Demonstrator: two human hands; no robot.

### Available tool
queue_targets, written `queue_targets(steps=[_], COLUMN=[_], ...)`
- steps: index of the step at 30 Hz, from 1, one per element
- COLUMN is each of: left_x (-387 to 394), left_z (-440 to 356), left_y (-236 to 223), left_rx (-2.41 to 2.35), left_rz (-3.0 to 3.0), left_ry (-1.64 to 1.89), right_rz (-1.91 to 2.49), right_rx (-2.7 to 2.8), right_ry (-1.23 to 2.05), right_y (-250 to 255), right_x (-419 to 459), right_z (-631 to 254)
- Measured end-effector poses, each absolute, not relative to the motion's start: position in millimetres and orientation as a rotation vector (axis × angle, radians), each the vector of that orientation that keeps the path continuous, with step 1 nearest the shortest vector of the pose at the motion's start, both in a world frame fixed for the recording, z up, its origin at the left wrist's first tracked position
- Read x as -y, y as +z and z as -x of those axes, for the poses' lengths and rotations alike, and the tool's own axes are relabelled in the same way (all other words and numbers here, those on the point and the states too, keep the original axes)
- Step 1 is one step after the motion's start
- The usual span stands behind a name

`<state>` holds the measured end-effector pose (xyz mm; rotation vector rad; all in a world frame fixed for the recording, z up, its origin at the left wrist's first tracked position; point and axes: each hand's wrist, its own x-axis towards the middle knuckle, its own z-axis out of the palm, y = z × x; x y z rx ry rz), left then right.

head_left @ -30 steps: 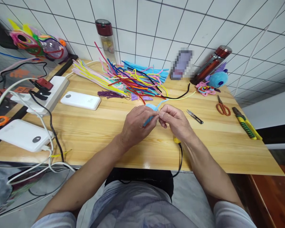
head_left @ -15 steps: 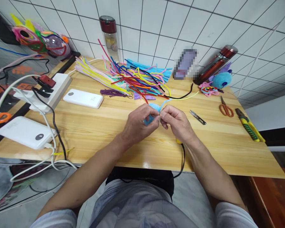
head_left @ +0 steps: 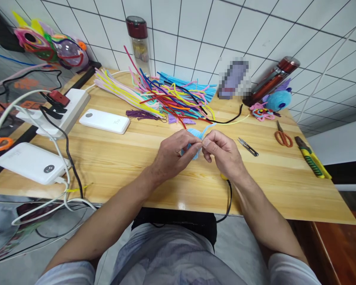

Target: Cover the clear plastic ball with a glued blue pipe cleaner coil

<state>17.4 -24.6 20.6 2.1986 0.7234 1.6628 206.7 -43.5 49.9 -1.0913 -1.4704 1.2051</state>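
Over the middle of the table, my left hand point(head_left: 176, 152) and my right hand point(head_left: 224, 150) meet fingertip to fingertip, both closed in a pinch. Between them is a light blue pipe cleaner point(head_left: 207, 128), one end of which sticks up past my right fingers. It seems to belong to a rounded light blue piece wound from pipe cleaner point(head_left: 194, 132), partly hidden behind my left fingers. The exact spot where the fingertips grip is too small to make out. Under my right wrist shows a yellow tool handle point(head_left: 224, 176) with a black cord.
Behind my hands lies a heap of coloured pipe cleaners point(head_left: 178, 97). To the right are thread snips point(head_left: 248, 147), scissors point(head_left: 283, 136), pliers point(head_left: 311, 156) and a blue fuzzy ball figure point(head_left: 279, 99). White power banks point(head_left: 104, 121) and a power strip point(head_left: 68, 113) with cables occupy the left.
Both hands keep their pinch at nearly the same place, with only slight finger movement. The whole view has shifted a little.
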Motion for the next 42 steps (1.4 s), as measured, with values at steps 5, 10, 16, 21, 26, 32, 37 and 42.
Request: queue_targets(steps=[5, 10, 16, 21, 26, 32, 37, 42], left_x=[24.1, 25.9, 24.9, 23.6, 24.5, 25.8, 27.6, 27.6], left_z=[-18.1, -15.5, -15.4, -18.0, -16.7, -17.7, -19.3, -19.1], left_y=[18.4, 20.5, 18.8, 15.2, 15.3, 17.6, 19.0, 19.3], left_rx=[-0.715, -0.710, -0.700, -0.678, -0.681, -0.708, -0.734, -0.738], left_rz=[-2.193, -2.221, -2.231, -2.286, -2.320, -2.250, -2.237, -2.320], left_ry=[1.683, 1.649, 1.667, 1.757, 1.743, 1.749, 1.781, 1.808], right_rz=[1.100, 1.102, 1.034, 1.056, 1.100, 1.081, 1.021, 1.051], right_rx=[1.488, 1.503, 1.391, 1.373, 1.455, 1.453, 1.264, 1.197], right_ry=[1.129, 1.170, 1.298, 1.293, 1.166, 1.204, 1.434, 1.485], right_y=[48.7, 47.0, 52.7, 53.2, 47.3, 49.5, 61.3, 67.3], right_x=[44.9, 45.6, 44.1, 44.6, 46.5, 49.2, 51.1, 52.9], right_z=[-205.6, -206.1, -204.9, -203.9, -205.7, -203.1, -199.0, -198.1])
